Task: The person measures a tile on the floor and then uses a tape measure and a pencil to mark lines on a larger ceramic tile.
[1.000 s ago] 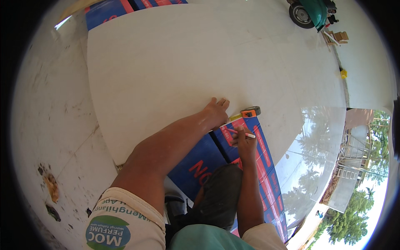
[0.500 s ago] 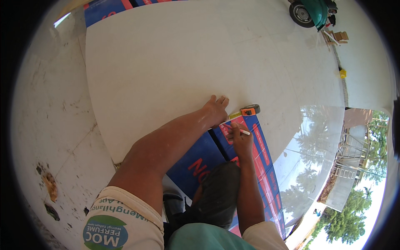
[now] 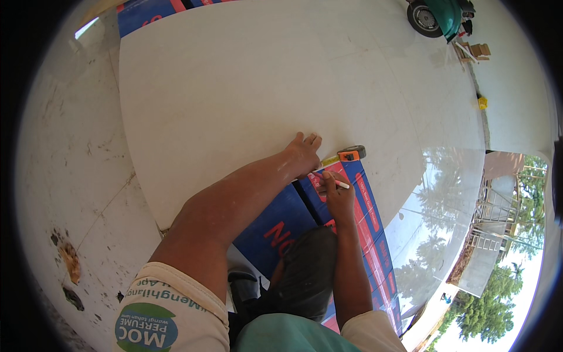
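Observation:
A large off-white sheet (image 3: 234,88) lies in front of me, over blue and red printed cardboard (image 3: 261,243). My left hand (image 3: 304,155) presses on the sheet near its close edge, fingers apart and stretched out. Beside it, a yellow blade runs out from an orange and black tape measure (image 3: 350,155); the blade's end is hidden by that hand. My right hand (image 3: 339,198) is closed on a slim white pen (image 3: 342,184), just below the blade at the sheet's edge. Its tip is too small to make out.
My dark-clad knee (image 3: 308,270) rests over the cardboard. The pale floor (image 3: 76,158) has dark stains at left. A green scooter (image 3: 444,20) stands far right, near some small wooden pieces (image 3: 474,51) and a yellow object (image 3: 482,103). Glossy floor reflects trees at right.
My right hand with the pen has shifted slightly left and up along the sheet's edge. The left hand and tape measure stay nearly in place.

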`<act>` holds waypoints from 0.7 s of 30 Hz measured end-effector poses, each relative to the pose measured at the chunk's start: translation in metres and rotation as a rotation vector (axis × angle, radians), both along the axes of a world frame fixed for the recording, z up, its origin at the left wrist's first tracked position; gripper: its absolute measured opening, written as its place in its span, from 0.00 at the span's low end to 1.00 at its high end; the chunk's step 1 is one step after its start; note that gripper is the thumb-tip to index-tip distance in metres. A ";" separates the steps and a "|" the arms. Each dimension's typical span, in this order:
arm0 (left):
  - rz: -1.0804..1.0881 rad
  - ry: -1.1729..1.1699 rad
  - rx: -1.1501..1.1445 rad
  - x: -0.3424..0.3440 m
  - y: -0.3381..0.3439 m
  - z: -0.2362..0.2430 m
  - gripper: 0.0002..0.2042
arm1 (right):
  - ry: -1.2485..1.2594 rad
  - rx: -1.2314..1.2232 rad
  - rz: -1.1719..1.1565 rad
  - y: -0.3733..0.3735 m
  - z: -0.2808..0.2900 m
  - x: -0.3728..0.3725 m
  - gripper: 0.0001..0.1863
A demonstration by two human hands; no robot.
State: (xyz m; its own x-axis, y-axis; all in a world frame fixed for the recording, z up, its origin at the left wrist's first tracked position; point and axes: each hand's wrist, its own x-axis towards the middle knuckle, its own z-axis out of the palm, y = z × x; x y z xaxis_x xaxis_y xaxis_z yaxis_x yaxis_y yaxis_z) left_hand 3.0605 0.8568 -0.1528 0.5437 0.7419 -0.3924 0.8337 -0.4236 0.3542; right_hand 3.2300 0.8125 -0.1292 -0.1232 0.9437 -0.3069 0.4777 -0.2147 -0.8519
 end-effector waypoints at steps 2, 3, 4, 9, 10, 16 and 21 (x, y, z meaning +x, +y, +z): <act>-0.002 0.000 -0.001 0.000 0.000 0.000 0.25 | -0.011 0.009 0.003 0.000 0.000 0.000 0.13; -0.003 -0.001 -0.002 0.000 0.000 0.000 0.25 | -0.017 0.013 0.005 0.000 -0.001 0.000 0.13; -0.003 -0.001 -0.003 0.000 0.000 0.000 0.25 | -0.021 0.017 0.004 0.000 -0.001 0.000 0.13; 0.004 -0.009 -0.004 0.000 0.001 -0.001 0.26 | -0.105 0.047 0.017 0.001 0.000 0.001 0.13; 0.002 -0.008 -0.005 0.000 0.001 -0.001 0.26 | -0.098 0.052 0.009 0.000 0.000 0.001 0.13; 0.006 -0.016 -0.006 0.000 0.001 -0.002 0.26 | -0.083 0.053 0.028 0.000 0.001 0.000 0.13; 0.015 -0.027 0.001 0.000 0.000 -0.004 0.26 | -0.071 0.042 0.040 -0.001 0.002 -0.002 0.13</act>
State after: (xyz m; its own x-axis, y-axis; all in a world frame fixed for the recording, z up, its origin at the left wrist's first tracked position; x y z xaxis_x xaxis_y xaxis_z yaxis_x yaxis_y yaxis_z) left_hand 3.0609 0.8572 -0.1568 0.5429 0.7503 -0.3773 0.8301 -0.4115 0.3762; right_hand 3.2284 0.8116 -0.1273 -0.1410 0.9508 -0.2760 0.5444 -0.1584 -0.8238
